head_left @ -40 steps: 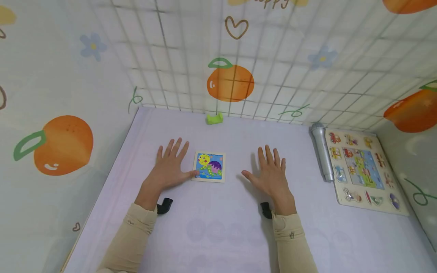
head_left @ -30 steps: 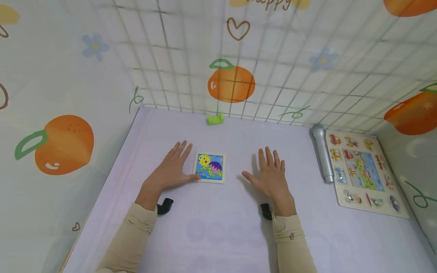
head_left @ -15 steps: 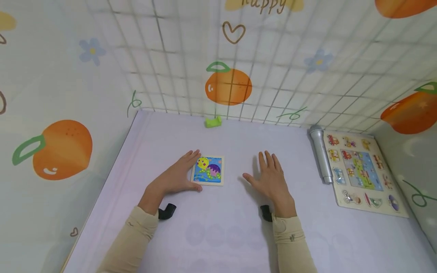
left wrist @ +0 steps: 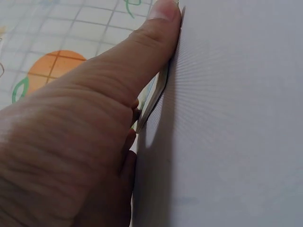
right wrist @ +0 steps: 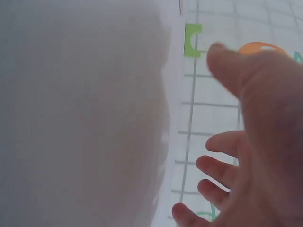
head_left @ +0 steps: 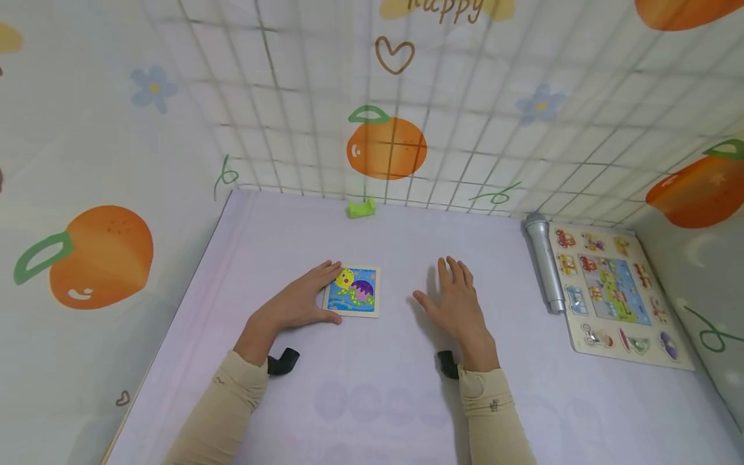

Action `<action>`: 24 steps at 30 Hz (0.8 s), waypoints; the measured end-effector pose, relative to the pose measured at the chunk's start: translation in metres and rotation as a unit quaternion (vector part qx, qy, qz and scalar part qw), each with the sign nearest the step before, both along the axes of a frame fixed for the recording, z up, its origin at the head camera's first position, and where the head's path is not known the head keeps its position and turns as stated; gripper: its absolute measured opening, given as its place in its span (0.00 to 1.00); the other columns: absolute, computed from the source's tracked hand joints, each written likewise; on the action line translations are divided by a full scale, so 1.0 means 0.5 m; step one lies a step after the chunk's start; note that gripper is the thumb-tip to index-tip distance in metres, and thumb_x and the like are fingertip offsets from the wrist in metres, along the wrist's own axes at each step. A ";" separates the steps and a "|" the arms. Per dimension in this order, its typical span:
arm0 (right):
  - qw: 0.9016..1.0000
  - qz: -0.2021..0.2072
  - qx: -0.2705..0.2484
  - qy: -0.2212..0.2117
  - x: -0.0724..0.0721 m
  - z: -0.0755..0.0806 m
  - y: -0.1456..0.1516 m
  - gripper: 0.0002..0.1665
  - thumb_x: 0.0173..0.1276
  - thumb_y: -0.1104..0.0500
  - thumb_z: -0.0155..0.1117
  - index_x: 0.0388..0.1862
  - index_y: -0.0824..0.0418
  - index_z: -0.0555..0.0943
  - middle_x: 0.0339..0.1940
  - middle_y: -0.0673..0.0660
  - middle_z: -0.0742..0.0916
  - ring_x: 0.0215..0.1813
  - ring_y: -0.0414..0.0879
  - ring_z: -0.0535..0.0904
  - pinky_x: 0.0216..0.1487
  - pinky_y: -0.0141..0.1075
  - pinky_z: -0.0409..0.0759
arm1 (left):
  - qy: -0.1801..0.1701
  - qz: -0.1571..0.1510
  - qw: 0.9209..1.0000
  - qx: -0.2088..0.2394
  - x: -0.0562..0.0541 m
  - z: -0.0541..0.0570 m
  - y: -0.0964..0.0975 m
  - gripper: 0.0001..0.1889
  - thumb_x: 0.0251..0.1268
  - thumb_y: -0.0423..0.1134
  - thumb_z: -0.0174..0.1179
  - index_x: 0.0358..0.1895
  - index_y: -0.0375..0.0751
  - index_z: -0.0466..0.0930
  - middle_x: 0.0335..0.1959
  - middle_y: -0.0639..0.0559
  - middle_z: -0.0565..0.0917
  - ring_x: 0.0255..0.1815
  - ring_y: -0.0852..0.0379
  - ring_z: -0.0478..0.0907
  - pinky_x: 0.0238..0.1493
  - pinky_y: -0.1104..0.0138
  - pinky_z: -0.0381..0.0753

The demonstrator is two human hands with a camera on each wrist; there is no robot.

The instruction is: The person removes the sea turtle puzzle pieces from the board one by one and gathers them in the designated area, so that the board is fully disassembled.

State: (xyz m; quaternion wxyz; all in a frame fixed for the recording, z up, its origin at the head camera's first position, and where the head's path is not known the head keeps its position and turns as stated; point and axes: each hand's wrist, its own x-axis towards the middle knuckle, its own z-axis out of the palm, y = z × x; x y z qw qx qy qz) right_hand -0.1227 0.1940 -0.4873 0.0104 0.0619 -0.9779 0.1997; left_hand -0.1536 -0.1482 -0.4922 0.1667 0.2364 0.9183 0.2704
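Note:
A small square turtle picture puzzle [head_left: 352,292] in a pale frame lies flat on the table, left of centre in the head view. My left hand [head_left: 299,300] spans its left side, fingers at the top left corner and thumb along the lower edge, gripping it. In the left wrist view the thumb [left wrist: 142,56] hides most of the puzzle, whose edge [left wrist: 152,99] shows beneath. Right of the puzzle, my right hand [head_left: 456,297] hovers with fingers relaxed and apart, holding nothing. The right wrist view shows its thumb and fingertips spread.
A light green block [head_left: 361,208] stands by the back wall. At the right lie a silver microphone [head_left: 545,265] and a large wooden peg puzzle board [head_left: 619,294]. Black curved pieces [head_left: 283,361] show beside both wrists. Patterned cloth walls [head_left: 290,129] close off the back and sides.
My left hand's spread fingers have drawn together and come down to the puzzle's left side, thumb moving to its lower edge. The right hand's fingers have bent slightly. The puzzle stays in place.

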 end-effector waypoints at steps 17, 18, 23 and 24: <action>0.992 -0.050 -0.110 0.042 -0.019 0.009 -0.042 0.31 0.71 0.51 0.69 0.67 0.68 0.77 0.62 0.69 0.78 0.66 0.65 0.70 0.65 0.55 0.76 | 0.009 -0.011 1.000 0.014 -0.009 -0.011 -0.005 0.60 0.50 0.65 0.75 0.83 0.48 0.52 0.85 0.56 0.52 0.87 0.51 0.43 0.83 0.47 0.52; 0.991 -0.050 -0.118 0.043 -0.021 0.009 -0.045 0.31 0.71 0.52 0.70 0.66 0.68 0.78 0.62 0.69 0.79 0.64 0.65 0.72 0.63 0.54 0.77 | 0.010 -0.012 1.000 0.015 -0.010 -0.012 -0.005 0.60 0.50 0.66 0.75 0.83 0.49 0.52 0.85 0.57 0.52 0.87 0.51 0.42 0.83 0.47 0.52; 0.986 -0.053 -0.154 0.028 -0.032 0.012 -0.064 0.27 0.70 0.53 0.71 0.63 0.66 0.81 0.53 0.64 0.85 0.51 0.59 0.84 0.54 0.49 0.83 | 0.007 -0.019 1.000 0.023 -0.011 -0.013 -0.003 0.60 0.50 0.67 0.74 0.83 0.49 0.52 0.85 0.58 0.51 0.87 0.52 0.41 0.83 0.47 0.51; 0.986 -0.054 -0.159 0.024 -0.034 0.012 -0.069 0.26 0.70 0.53 0.71 0.62 0.66 0.82 0.51 0.63 0.87 0.48 0.58 0.85 0.52 0.48 0.84 | 0.005 -0.019 1.000 0.024 -0.010 -0.012 -0.002 0.60 0.50 0.66 0.74 0.83 0.49 0.52 0.85 0.58 0.51 0.87 0.52 0.41 0.83 0.47 0.51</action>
